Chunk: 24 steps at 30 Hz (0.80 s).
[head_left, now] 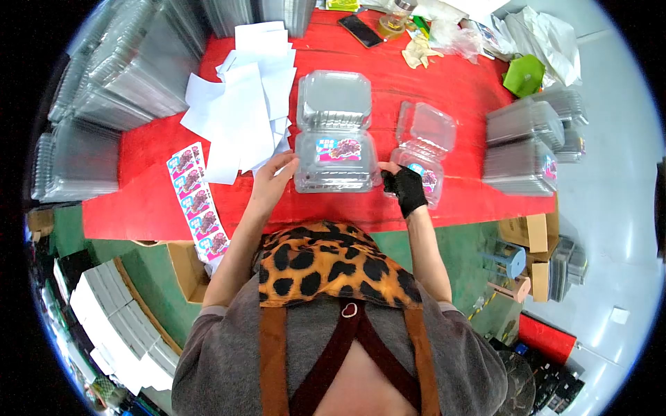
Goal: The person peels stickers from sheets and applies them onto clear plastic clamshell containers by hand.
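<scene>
A clear plastic clamshell container (336, 173) lies open on the red table, its lid part away from me. A printed label with dark red fruit (340, 149) is on its near half. My left hand (274, 177) grips the left edge with its fingertips. My right hand (404, 188), in a black fingerless glove, has its bare fingertips closed at the right edge. Just right of it lies a second open clamshell (426, 132), also labelled and partly behind my right hand. A strip of label stickers (196, 201) hangs over the table's front edge, left of my left arm.
White paper sheets (243, 104) lie in a loose pile at the left. Stacked clear containers stand at the left (139, 69) and right (520, 149). At the back are a phone (361, 31), a jar (393, 24), a pale glove (419, 52) and a green item (524, 75).
</scene>
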Each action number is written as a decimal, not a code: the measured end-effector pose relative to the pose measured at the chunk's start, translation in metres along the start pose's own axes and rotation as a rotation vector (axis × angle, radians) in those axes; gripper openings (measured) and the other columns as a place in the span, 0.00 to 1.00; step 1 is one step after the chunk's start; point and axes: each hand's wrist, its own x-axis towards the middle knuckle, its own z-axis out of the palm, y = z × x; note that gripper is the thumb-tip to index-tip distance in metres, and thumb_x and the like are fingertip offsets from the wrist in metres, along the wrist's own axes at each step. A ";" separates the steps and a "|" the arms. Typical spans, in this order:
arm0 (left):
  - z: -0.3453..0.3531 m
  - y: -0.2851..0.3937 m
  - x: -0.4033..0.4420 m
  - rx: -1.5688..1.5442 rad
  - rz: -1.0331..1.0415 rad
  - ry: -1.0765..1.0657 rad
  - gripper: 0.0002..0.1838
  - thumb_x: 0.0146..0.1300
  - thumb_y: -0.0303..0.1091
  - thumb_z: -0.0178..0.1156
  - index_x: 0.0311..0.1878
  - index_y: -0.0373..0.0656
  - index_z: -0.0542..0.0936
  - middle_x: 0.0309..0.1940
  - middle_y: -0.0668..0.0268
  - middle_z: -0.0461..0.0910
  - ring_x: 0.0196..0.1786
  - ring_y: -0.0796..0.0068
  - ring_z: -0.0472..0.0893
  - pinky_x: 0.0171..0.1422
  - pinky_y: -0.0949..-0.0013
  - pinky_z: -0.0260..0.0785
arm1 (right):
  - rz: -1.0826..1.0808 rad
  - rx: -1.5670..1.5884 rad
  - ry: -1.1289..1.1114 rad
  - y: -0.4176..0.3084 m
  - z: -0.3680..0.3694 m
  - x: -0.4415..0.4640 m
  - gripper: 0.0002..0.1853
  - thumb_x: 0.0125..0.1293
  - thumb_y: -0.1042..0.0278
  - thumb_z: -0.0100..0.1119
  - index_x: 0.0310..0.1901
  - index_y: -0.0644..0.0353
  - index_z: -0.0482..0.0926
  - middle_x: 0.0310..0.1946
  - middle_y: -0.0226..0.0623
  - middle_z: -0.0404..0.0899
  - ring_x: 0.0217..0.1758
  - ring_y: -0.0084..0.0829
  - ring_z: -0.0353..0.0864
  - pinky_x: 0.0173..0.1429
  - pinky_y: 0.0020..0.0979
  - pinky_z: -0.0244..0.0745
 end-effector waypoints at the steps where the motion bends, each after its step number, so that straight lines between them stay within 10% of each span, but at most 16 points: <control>1: -0.002 0.005 -0.001 -0.066 -0.013 0.041 0.19 0.67 0.39 0.59 0.55 0.34 0.78 0.53 0.55 0.78 0.59 0.70 0.74 0.64 0.70 0.62 | 0.102 0.244 -0.060 -0.001 -0.006 0.004 0.16 0.71 0.61 0.48 0.44 0.60 0.83 0.25 0.30 0.79 0.25 0.19 0.72 0.28 0.21 0.65; 6: -0.035 0.007 0.001 -0.065 -0.008 0.283 0.15 0.66 0.36 0.60 0.51 0.39 0.81 0.47 0.62 0.80 0.54 0.74 0.75 0.58 0.72 0.67 | 0.343 1.040 -0.596 0.011 -0.010 0.038 0.22 0.72 0.53 0.51 0.52 0.67 0.75 0.40 0.42 0.83 0.35 0.30 0.80 0.38 0.29 0.78; 13: -0.154 -0.052 0.007 0.685 0.302 0.775 0.16 0.56 0.33 0.66 0.47 0.37 0.81 0.48 0.53 0.80 0.50 0.56 0.78 0.54 0.60 0.71 | -0.005 0.383 -0.281 -0.018 0.042 0.022 0.26 0.66 0.63 0.58 0.62 0.68 0.66 0.51 0.44 0.77 0.50 0.35 0.80 0.54 0.34 0.78; 20: -0.197 -0.077 -0.020 1.082 -0.430 1.075 0.39 0.39 0.59 0.74 0.50 0.38 0.80 0.53 0.47 0.73 0.59 0.47 0.70 0.62 0.50 0.65 | -0.324 0.263 -0.242 0.015 0.042 0.023 0.31 0.59 0.77 0.61 0.64 0.64 0.63 0.60 0.39 0.70 0.62 0.31 0.70 0.66 0.33 0.66; 24: -0.209 -0.085 -0.019 1.044 -0.497 1.090 0.42 0.34 0.61 0.76 0.48 0.39 0.80 0.53 0.50 0.73 0.59 0.48 0.69 0.62 0.50 0.66 | -0.401 0.341 -0.290 -0.003 0.045 0.000 0.32 0.58 0.77 0.64 0.63 0.59 0.63 0.60 0.38 0.69 0.61 0.31 0.72 0.64 0.33 0.68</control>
